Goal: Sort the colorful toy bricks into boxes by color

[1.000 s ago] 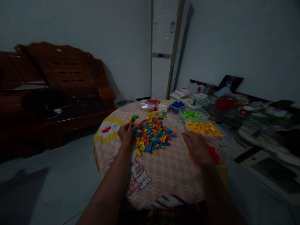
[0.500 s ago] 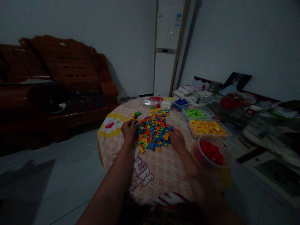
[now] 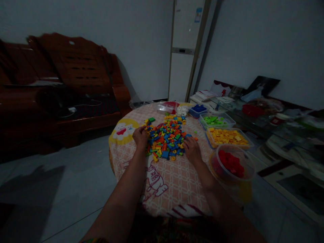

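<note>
The left hand [image 3: 140,137] and right hand [image 3: 191,151] are part-curled at the building-brick pile [image 3: 165,139]; what each grip holds, I cannot tell. An outward forearm [image 3: 211,182] swing could tip the round tub [image 3: 248,166].

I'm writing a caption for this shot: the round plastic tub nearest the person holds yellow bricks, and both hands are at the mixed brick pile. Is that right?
Not quite: the round plastic tub holds red bricks, as the head view shows. It is the container nearest the person, and the left hand and right hand are both at the mixed brick pile.
</note>
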Motion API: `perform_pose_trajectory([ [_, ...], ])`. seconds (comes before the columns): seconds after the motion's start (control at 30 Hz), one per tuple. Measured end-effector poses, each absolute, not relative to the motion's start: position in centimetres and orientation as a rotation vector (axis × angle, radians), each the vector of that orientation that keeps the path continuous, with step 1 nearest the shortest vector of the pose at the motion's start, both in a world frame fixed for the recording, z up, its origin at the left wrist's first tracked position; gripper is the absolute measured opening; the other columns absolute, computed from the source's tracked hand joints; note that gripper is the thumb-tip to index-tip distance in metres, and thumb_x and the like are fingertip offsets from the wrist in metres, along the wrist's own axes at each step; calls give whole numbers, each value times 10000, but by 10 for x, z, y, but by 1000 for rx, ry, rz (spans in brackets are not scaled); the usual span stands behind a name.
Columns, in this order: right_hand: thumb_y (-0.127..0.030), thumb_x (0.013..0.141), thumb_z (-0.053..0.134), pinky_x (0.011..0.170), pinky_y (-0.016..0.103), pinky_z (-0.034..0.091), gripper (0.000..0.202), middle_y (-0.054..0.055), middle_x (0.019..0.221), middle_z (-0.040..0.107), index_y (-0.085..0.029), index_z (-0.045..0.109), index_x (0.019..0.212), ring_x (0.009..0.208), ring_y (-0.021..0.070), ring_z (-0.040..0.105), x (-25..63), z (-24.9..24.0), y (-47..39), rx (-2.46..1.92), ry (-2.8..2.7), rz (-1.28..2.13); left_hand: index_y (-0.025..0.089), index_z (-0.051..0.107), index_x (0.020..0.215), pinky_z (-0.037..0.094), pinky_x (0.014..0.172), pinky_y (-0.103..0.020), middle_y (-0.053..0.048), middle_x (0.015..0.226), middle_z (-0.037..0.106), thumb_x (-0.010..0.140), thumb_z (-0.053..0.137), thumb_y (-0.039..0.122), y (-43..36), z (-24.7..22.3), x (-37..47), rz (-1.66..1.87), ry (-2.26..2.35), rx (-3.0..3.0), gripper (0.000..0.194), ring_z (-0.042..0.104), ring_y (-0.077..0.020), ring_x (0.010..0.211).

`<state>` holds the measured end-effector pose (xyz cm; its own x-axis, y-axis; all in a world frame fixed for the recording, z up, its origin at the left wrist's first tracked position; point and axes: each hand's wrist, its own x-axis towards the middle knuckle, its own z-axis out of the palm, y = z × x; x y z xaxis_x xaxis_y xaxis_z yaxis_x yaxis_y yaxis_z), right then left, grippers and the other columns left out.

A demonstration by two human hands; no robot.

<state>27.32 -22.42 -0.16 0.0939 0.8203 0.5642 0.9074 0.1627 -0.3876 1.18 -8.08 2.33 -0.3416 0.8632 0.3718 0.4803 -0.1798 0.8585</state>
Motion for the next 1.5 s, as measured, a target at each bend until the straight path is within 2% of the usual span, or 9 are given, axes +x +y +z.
perform_pose_trajectory([
  [0.17,-172,942,458,1148,506,406,341,177,1341,660,-160,769,1081,1300,283,554,283,-7,-224,-1665,-1593,-178,172,790,976,519,969,-367,-81,1028,777,774,481,143,-82,26,9,1575,1730,1463,371,700,-249,1025],
  [0.53,-121,818,406,1078,477,462,474,180,1174,725,-121,734,1161,1160,297,630,298,-8,-226,-1713,-1303,-238,161,776,1012,528,919,-338,-77,975,765,762,440,125,-80,25,4,1646,1723,1377,421,704,-228,967],
  [0.67,-134,831,402,1054,458,481,457,168,1156,734,-133,740,1140,1136,286,648,297,-10,-227,-1745,-1241,-267,167,774,1027,531,912,-341,-78,976,764,779,463,154,-81,26,5,1658,1703,1369,398,702,-228,954],
  [0.87,-241,947,446,1096,483,452,367,164,1231,718,-161,745,1145,1212,285,616,288,-6,-230,-1697,-1482,-210,164,771,1035,534,901,-332,-78,978,761,773,465,167,-79,23,5,1681,1678,1363,402,701,-223,949],
  [1.03,-209,948,519,1141,516,416,285,146,1222,737,-196,776,1071,1195,280,639,273,2,-234,-1619,-1767,-108,175,763,1040,534,901,-334,-69,972,751,783,461,185,-78,22,6,1654,1697,1366,397,695,-223,949],
  [1.33,-189,939,567,1070,454,512,272,136,1187,759,-189,766,1124,1174,262,668,246,3,-248,-1338,-2020,-70,160,770,1022,537,915,-340,-80,987,765,770,469,154,-82,27,7,1666,1673,1357,392,704,-229,962],
  [1.5,-202,955,542,1052,447,522,282,120,1176,760,-208,756,1138,1172,260,668,246,1,-247,-1421,-1964,-87,185,776,1015,531,951,-355,-71,1054,772,784,512,188,-81,26,8,1621,1669,1430,351,700,-239,1012],
])
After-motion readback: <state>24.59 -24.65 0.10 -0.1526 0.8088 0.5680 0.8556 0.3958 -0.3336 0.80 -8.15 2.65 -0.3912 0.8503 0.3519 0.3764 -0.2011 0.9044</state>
